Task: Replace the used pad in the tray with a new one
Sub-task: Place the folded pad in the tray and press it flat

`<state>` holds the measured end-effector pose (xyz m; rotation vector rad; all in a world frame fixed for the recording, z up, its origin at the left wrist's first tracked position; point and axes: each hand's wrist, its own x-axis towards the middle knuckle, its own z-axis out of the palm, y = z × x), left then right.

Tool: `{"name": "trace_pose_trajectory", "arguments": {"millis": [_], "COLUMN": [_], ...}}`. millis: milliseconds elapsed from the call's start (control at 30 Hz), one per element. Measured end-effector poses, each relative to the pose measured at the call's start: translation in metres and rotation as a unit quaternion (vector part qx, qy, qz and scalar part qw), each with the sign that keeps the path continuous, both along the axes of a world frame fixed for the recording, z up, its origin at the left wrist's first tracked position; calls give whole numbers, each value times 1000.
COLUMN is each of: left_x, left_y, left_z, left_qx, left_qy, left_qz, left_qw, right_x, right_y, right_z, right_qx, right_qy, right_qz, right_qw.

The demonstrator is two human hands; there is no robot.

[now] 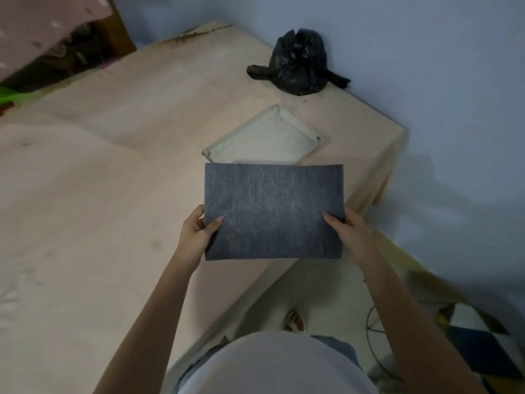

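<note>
A flat grey rectangular pad (274, 209) is held in the air in front of me, spread out and level. My left hand (197, 230) pinches its left edge, thumb on top. My right hand (348, 230) pinches its right edge the same way. Beyond the pad, a shallow cream tray (309, 137) lies on the bed near the corner; its inside looks pale and speckled. The pad hides the tray's near corner.
The tray rests on a beige bed (113, 166) whose right edge drops to the floor. A tied black plastic bag (298, 64) sits at the far corner by the blue wall. A patterned mat (477, 336) and a cable lie on the floor at right.
</note>
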<state>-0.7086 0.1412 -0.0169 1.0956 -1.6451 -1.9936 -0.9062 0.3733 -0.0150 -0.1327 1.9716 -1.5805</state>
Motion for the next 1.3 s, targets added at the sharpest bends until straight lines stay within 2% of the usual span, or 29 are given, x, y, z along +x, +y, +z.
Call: {"name": "trace_pose_trajectory", "arguments": {"millis": [300,533,1067,1300], "left_x": [-76,-106,-191,-198], "left_y": [43,48,-19,-41], "left_z": [1,1,-10,-17], "left_qx": [-9,7,36,43], "left_qy": [-6,-16,-3,-16], "left_qz": [1,21,68,110], "left_qw": [1000,1000,997,993], "right_x": [-75,-116,-204,-227], "right_y": [43,43,-50,-86], "right_z": [6,3,8,3], "right_qx": [9,18,54,50], "right_qy": [27,16,11,-6], "right_qz": [23,38,45,75], "right_qw": [999,999,997,996]}}
